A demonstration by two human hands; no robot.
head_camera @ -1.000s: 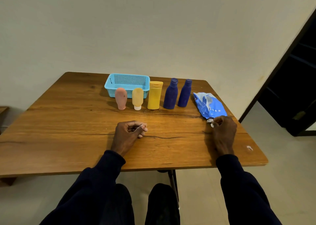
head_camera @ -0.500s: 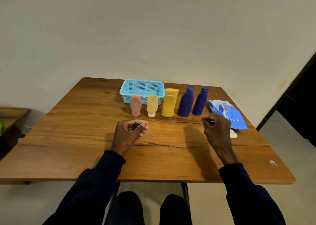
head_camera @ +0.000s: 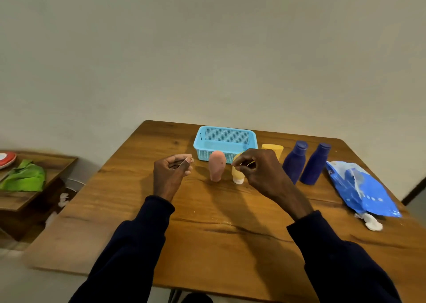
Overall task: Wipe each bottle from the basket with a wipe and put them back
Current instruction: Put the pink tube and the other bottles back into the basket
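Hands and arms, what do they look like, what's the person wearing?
Long, dark navy sleeves cover both arms to the wrists: left sleeve, right sleeve. The left hand and right hand are bare; no gloves, rings or watch show.

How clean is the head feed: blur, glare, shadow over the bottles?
Head view: slight motion blur, worst on the side table; wide-angle bend in the table edges; soft light, no glare; arm shadows lie on the wood; the right hand partly hides the yellow bottle and yellow tube.
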